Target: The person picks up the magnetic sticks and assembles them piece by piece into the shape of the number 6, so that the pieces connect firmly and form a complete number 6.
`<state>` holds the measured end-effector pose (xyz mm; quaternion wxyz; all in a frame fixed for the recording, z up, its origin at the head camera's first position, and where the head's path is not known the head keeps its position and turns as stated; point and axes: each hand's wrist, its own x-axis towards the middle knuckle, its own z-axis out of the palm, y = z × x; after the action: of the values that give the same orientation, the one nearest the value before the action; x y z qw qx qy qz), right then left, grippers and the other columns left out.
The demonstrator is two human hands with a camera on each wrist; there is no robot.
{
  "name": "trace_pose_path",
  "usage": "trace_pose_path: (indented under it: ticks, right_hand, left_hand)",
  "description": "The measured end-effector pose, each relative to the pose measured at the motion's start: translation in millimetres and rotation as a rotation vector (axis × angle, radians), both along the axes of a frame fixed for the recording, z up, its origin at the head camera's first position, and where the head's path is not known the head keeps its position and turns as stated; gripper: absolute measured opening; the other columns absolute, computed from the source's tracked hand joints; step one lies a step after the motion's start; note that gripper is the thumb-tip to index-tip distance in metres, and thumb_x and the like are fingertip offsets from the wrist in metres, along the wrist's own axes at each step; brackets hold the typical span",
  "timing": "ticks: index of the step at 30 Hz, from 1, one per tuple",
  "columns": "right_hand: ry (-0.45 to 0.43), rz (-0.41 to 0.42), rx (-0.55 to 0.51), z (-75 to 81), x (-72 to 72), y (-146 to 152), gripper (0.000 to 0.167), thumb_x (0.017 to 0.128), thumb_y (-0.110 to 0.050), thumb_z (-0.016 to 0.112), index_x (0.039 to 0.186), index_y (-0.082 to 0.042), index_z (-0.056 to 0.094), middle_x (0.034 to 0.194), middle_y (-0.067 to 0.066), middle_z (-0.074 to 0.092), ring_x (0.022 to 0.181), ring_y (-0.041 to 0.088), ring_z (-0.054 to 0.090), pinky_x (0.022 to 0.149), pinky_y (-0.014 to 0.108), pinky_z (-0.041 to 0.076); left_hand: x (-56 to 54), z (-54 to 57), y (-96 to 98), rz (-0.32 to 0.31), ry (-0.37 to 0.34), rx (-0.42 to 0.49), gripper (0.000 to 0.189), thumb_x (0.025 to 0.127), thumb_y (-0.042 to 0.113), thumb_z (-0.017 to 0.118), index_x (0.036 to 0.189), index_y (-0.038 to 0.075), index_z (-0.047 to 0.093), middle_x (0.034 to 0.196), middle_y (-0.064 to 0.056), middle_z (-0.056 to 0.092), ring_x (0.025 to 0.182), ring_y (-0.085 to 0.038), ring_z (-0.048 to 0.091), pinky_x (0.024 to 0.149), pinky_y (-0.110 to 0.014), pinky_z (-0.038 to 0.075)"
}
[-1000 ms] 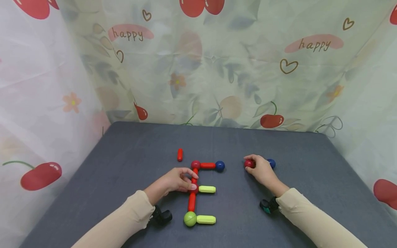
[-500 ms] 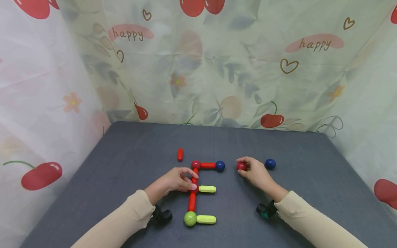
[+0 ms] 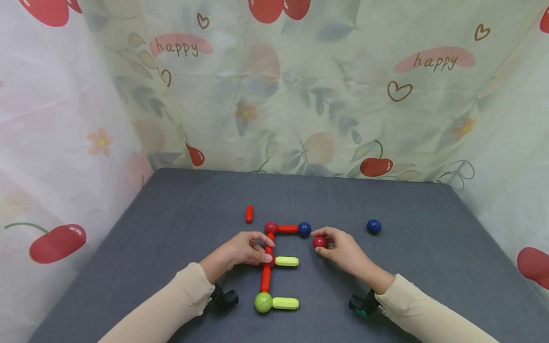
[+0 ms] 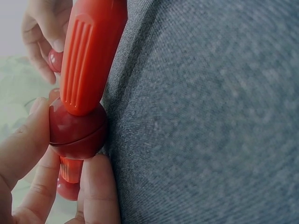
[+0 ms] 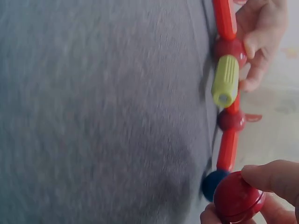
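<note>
My left hand (image 3: 249, 248) grips the red middle ball (image 4: 77, 128) of a rod-and-ball figure lying on the table. Two red rods run from that ball, one up to a red corner ball (image 3: 271, 228), one down to a green ball (image 3: 263, 302). From the corner a red rod (image 3: 287, 229) leads right to a blue ball (image 3: 304, 229). Yellow-green rods point right from the middle ball (image 3: 287, 261) and from the green ball (image 3: 285, 303). My right hand (image 3: 345, 250) pinches a loose red ball (image 5: 237, 197) between thumb and fingers, just right of the figure's blue end.
A loose red rod (image 3: 249, 214) lies behind the figure, to the left. Another blue ball (image 3: 374, 226) sits on the dark grey table (image 3: 206, 195) beyond my right hand. Patterned cloth (image 3: 296, 109) hangs at the back and both sides.
My right hand has carried the red ball left and toward me, away from the loose blue ball and closer to the figure. My left hand has stayed in place.
</note>
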<state>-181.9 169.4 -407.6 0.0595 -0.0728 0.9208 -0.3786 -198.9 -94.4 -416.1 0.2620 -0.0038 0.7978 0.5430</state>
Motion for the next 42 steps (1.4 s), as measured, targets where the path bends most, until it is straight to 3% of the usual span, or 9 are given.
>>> trace_pose_path:
  ticks: [5, 14, 27, 42]
  right_hand:
    - [-0.015, 0.024, -0.03, -1.1, 6.3, -5.4, 0.031, 0.086, -0.007, 0.072, 0.116, -0.012, 0.066, 0.119, 0.008, 0.063, 0.101, 0.021, 0.063, 0.087, 0.041, 0.054]
    - [-0.063, 0.032, -0.073, -3.7, 12.5, -13.7, 0.03, 0.085, -0.009, 0.074, 0.113, -0.012, 0.066, 0.104, 0.002, 0.067, 0.091, 0.014, 0.063, 0.073, 0.031, 0.054]
    - [-0.03, 0.107, -0.057, -12.2, 17.5, -16.5, 0.027, 0.083, -0.01, 0.076, 0.108, -0.012, 0.067, 0.102, 0.001, 0.061, 0.093, 0.015, 0.062, 0.077, 0.031, 0.054]
    - [-0.062, 0.148, -0.124, -12.1, 17.7, -18.6, 0.03, 0.083, -0.008, 0.075, 0.111, -0.006, 0.065, 0.106, 0.005, 0.064, 0.099, 0.018, 0.063, 0.084, 0.031, 0.055]
  left_hand:
    - [0.2, 0.8, 0.3, 0.004, 0.002, -0.007, 0.032, 0.078, 0.01, 0.081, 0.108, 0.012, 0.069, 0.085, -0.006, 0.062, 0.073, -0.015, 0.06, 0.072, -0.03, 0.056]
    - [1.7, 3.0, -0.1, -0.007, 0.016, -0.001, 0.032, 0.078, 0.009, 0.08, 0.108, 0.012, 0.069, 0.085, -0.006, 0.062, 0.072, -0.015, 0.059, 0.071, -0.03, 0.056]
    - [0.6, -0.3, 0.4, -0.005, 0.024, -0.007, 0.033, 0.077, 0.007, 0.081, 0.107, 0.011, 0.069, 0.084, -0.007, 0.062, 0.07, -0.014, 0.059, 0.069, -0.029, 0.056]
    - [1.0, -1.1, 0.4, -0.013, 0.029, -0.021, 0.032, 0.077, 0.01, 0.081, 0.107, 0.012, 0.069, 0.085, -0.007, 0.064, 0.073, -0.015, 0.061, 0.072, -0.031, 0.056]
